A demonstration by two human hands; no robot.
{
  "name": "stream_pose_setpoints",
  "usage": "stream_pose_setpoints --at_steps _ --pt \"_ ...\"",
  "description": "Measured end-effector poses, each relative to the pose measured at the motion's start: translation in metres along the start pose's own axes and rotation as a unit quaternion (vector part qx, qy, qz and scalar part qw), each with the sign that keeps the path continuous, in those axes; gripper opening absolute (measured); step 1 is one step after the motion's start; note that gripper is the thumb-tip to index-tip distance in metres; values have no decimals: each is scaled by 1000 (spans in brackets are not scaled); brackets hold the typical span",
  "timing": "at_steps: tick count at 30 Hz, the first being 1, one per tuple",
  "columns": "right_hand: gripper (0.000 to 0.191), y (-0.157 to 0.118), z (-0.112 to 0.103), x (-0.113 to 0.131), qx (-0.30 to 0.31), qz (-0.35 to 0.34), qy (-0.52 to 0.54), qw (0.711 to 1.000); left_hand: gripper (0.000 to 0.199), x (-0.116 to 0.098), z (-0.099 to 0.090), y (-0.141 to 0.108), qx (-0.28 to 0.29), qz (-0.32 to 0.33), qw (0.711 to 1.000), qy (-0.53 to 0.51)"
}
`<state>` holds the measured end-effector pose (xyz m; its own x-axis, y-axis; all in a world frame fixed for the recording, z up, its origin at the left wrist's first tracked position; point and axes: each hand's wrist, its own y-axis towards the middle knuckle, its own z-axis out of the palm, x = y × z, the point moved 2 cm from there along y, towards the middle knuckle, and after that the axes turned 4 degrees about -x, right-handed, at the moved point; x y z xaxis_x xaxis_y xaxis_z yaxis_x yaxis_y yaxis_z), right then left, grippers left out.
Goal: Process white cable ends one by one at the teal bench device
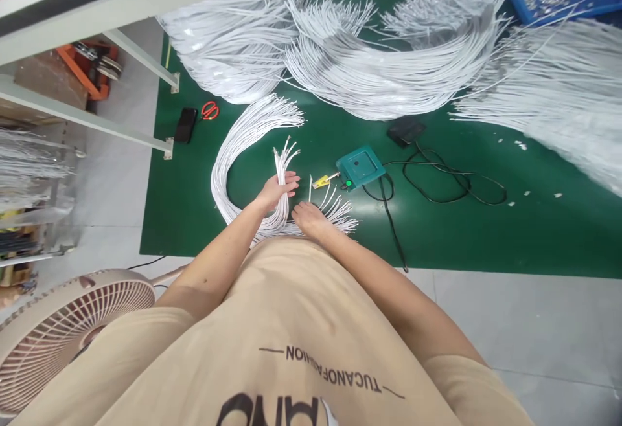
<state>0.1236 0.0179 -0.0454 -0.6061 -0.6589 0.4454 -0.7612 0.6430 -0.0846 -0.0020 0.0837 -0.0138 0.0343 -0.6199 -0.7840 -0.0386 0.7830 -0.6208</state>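
Note:
My left hand point(279, 190) is closed around a bundle of white wires point(282, 164), thumb on top, several tipped ends rising above it. The bundle curves down towards my body. My right hand point(310, 218) rests just to the right, its fingers curled low over the wires near the table edge; what they pinch is hidden. Beside it, more loose wire ends point(343, 212) fan out to the right. A teal box point(360, 167) with a green light stands beyond my right hand, and a yellow clip-like piece point(321, 182) sticks out from its left side.
A looped wire bundle point(221, 167) lies left. Large white wire heaps point(389, 83) fill the back of the green table point(437, 238). Red-handled scissors point(210, 111), a phone point(185, 125), a black adapter point(406, 132) with cable and a blue tray point(522, 5) are around; a fan point(72, 335) stands left.

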Motion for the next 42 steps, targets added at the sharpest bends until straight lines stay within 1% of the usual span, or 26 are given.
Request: stream_pose_setpoints --at_steps 2,4,5,7,9,10,11,12,14,16,18,21,23,24,26,27,28,29,31,33,35,38,39,40,42 --pt "30 -7 7 -2 47 79 24 995 49 -2 -4 -3 -21 4 1000 -20" --pt "25 -13 11 -2 93 142 49 984 47 -2 -8 -7 -36 11 999 -36" --pt "23 -15 11 -1 107 164 58 979 46 -2 -10 -9 -34 13 999 -38" --pt "24 -15 6 -1 114 199 59 972 45 -3 -12 -15 -15 14 999 -26" --pt "30 -9 -7 -4 82 244 74 963 44 -4 -13 -21 -7 18 1000 -2" --pt "34 -5 -16 -6 48 266 92 958 43 -4 -13 -25 -12 21 1000 13" --pt "36 0 -26 -8 -15 299 145 943 42 -5 -13 -28 -19 26 999 28" --pt "35 6 -35 -10 -72 313 205 924 42 -6 -13 -31 -24 33 998 39" --pt "32 15 -51 -12 -178 328 304 877 44 -7 -12 -36 -21 49 997 49" --pt "27 22 -61 -13 -241 328 354 842 48 -8 -11 -40 -9 63 997 51" --pt "22 26 -65 -13 -259 331 380 824 47 -8 -12 -43 -7 70 996 55" --pt "21 28 -63 -11 -234 340 440 797 39 -9 -15 -46 -34 83 995 31" --pt "17 28 -60 -6 -218 343 503 763 37 -9 -18 -47 -46 100 994 -7" --pt "14 28 -58 -3 -213 345 534 742 37 -9 -19 -47 -39 105 993 -29" --pt "7 27 -55 4 -202 350 583 704 39 -8 -19 -48 -6 106 992 -68" --pt "5 27 -53 7 -197 355 597 692 41 -7 -19 -48 7 103 991 -80" --pt "4 26 -52 9 -195 363 599 687 43 -6 -19 -48 13 100 991 -86" --pt "2 26 -51 11 -193 372 591 689 45 -6 -19 -49 12 98 992 -84" --pt "2 24 -53 11 -206 389 553 707 46 -5 -20 -50 0 106 992 -66" --pt "9 22 -59 8 -246 389 505 731 45 -5 -21 -51 -1 117 992 -46" --pt "17 22 -67 7 -272 368 464 758 45 -4 -21 -53 5 126 992 -28" --pt "25 24 -78 8 -256 355 405 803 44 -3 -22 -56 -4 147 989 0" --pt "24 25 -81 9 -249 358 392 810 43 -2 -22 -57 -9 156 988 11" --pt "23 25 -82 10 -249 362 388 810 42 -2 -22 -58 -13 162 986 21" --pt "19 25 -82 12 -258 363 413 795 40 -1 -22 -60 -11 166 986 29"
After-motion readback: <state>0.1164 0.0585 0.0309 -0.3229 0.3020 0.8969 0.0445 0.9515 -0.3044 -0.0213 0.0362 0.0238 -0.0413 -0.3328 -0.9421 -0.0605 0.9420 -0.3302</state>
